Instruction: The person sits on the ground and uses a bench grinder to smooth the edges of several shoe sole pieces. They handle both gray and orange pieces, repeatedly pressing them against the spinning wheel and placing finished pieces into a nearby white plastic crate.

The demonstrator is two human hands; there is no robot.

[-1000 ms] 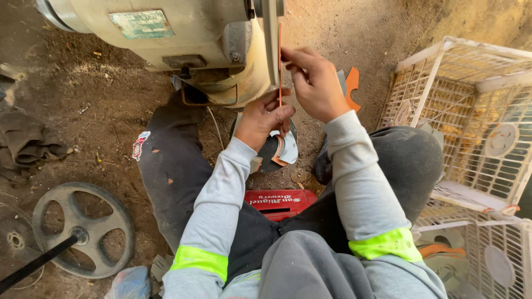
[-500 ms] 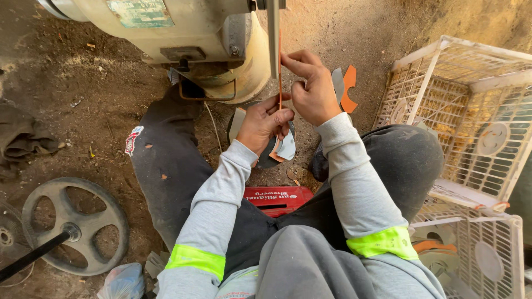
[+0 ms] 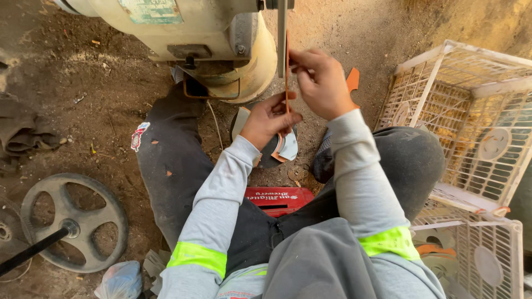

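Observation:
A thin orange flat piece (image 3: 287, 77) stands on edge between my two hands. My left hand (image 3: 270, 117) pinches its lower end and my right hand (image 3: 320, 83) pinches its upper part. The piece lies against the thin grey wheel (image 3: 282, 33) of a cream-coloured bench grinder (image 3: 183, 33) just beyond my hands. Under my left hand, several cut pieces of white and orange sheet (image 3: 285, 148) lie on the dirt between my knees.
White plastic crates (image 3: 460, 111) stand on the right, one with fan parts (image 3: 487, 266) inside. A spoked metal pulley wheel (image 3: 72, 227) on a shaft lies at the left. A red crate (image 3: 280, 199) sits under me. Dark cloth (image 3: 22, 135) rests at far left.
Both hands with the orange piece have stayed at the grinder wheel. My head has shifted slightly, so the grinder appears higher in the view.

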